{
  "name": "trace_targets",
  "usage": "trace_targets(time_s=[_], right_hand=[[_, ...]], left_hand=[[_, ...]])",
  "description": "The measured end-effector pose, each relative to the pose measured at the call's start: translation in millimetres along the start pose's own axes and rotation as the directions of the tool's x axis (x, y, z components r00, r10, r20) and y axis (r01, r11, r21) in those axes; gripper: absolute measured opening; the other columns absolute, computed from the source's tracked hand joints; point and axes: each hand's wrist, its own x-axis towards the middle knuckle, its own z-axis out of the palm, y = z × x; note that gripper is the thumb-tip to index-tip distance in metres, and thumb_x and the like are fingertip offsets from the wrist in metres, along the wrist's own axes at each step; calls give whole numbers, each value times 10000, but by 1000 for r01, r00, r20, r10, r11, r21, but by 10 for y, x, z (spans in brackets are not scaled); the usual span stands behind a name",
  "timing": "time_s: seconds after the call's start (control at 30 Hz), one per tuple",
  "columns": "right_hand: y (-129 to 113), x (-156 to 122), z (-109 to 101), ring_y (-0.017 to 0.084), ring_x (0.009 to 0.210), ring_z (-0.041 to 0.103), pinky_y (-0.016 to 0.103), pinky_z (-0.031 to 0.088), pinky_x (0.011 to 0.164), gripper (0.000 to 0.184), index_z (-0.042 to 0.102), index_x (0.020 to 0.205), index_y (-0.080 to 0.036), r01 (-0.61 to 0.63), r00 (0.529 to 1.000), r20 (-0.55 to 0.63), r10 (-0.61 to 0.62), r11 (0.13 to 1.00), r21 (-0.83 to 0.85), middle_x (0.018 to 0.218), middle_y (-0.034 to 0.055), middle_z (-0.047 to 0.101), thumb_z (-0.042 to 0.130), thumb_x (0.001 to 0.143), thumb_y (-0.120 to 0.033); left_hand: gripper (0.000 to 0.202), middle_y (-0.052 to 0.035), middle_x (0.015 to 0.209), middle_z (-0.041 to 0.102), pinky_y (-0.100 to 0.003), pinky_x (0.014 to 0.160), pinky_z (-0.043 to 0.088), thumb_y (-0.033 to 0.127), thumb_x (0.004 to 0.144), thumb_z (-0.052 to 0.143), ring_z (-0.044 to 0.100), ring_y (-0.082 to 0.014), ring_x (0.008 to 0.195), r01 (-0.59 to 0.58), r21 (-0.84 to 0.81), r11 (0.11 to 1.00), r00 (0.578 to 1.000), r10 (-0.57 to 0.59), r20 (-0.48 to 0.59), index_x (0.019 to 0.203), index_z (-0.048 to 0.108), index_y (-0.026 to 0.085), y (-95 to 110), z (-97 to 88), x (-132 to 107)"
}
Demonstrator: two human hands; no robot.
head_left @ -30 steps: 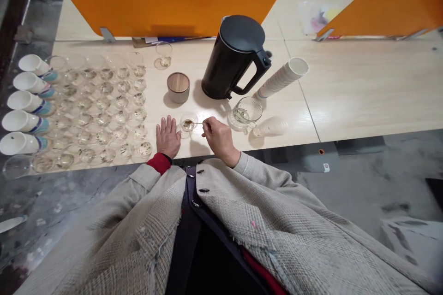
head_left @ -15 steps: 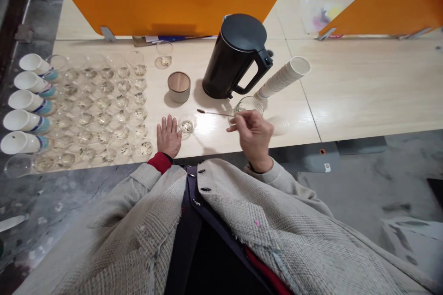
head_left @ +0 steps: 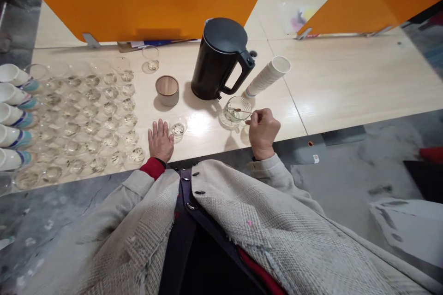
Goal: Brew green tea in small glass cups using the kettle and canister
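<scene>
Two hands: left hand (head_left: 160, 140) flat on the worktop (head_left: 346, 78), palm down, fingers spread, holding nothing; right hand (head_left: 263, 132) curled, finger and thumb pinched closed on the handle of a long thin spoon (head_left: 244, 112).

Spoon position: handle runs from the right fingers over the rim of a glass cup (head_left: 237, 109); its bowl sits inside the cup. Whether it touches the glass wall: cannot tell.

Glass cup: upright on the worktop, just beside the right hand, holding pale liquid with small dark bits.

Near left hand: small glass dish (head_left: 177, 129), just beside the fingertips, not touching, with leaf bits in it.

Step in hand: judged to be spoon work inside the glass cup; the left hand only rests.

Next move calls for: a steady pinch and a slow lift, so the spoon bowl clears the rim without tipping the cup.

Rest of worktop: rows of small glasses (head_left: 110, 124) with leaf bits, left of the hands; black kettle (head_left: 216, 57); round pot with wooden lid (head_left: 167, 90); stack of paper cups (head_left: 266, 76); white cups (head_left: 10, 92) lying on their sides at far left; orange partition (head_left: 138, 0) behind.
</scene>
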Motion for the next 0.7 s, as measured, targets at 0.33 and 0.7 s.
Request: trace_targets(time_s=[0.33,0.7], right_hand=[[53,-154,96,245,683,735,335,517,693,323,737,1087,-160,123,989,87,-116,989,-84,697,75,771,487,1027,-356],[-228,-483,-427,205,683,773,332,588,677,385,719,1307,-223,258,965,9,-262,955,149,889,49,831,566,1076,-489]], left_hand=[[675,-134,1832,217,-593,1397,104,360,1071,385,116,-336,1724,7,4,1000,1000,-7,15,1699,381,115,4,-2,-12],[661,-140,1824,233,-604,1391,123,337,1074,384,137,-334,1721,16,6,1000,1000,-16,26,1698,385,118,7,-2,-12]])
